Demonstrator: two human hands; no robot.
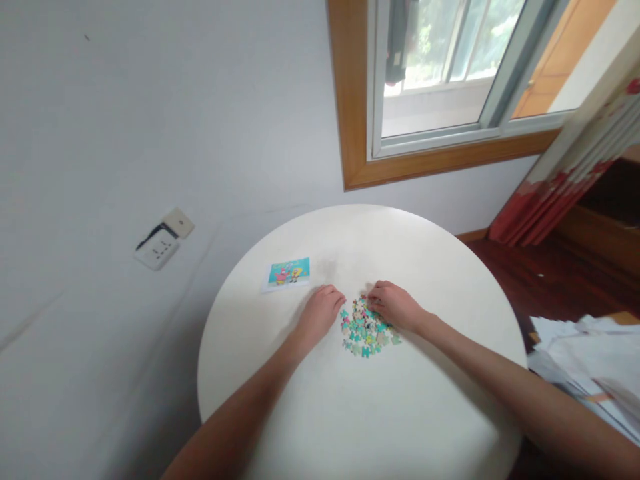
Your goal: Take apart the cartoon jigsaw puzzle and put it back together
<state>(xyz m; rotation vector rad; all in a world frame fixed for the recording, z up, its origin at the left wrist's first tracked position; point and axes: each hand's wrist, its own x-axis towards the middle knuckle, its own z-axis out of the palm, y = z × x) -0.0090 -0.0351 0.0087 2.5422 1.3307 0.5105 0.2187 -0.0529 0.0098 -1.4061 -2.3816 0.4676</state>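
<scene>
A loose pile of small jigsaw puzzle pieces point(366, 333), mostly turquoise and pale with some pink and yellow, lies on the round white table point(350, 413). Just left of the pile rests my left hand point(324, 308), its fingers curled together; whether anything is in them is hidden. My right hand point(396, 305) reaches over the pile's upper right edge, fingertips bent down onto the pieces. What those fingertips pinch is too small to make out. Beyond my left hand lies a picture card point(289, 273) showing a pink and a yellow cartoon figure on blue.
A white wall with a socket plate point(158, 249) partly off it stands at the left. Behind the table is a wood-framed window point(356, 120). A red and white curtain point(540, 200) hangs at the right, above stacked papers point(590, 360).
</scene>
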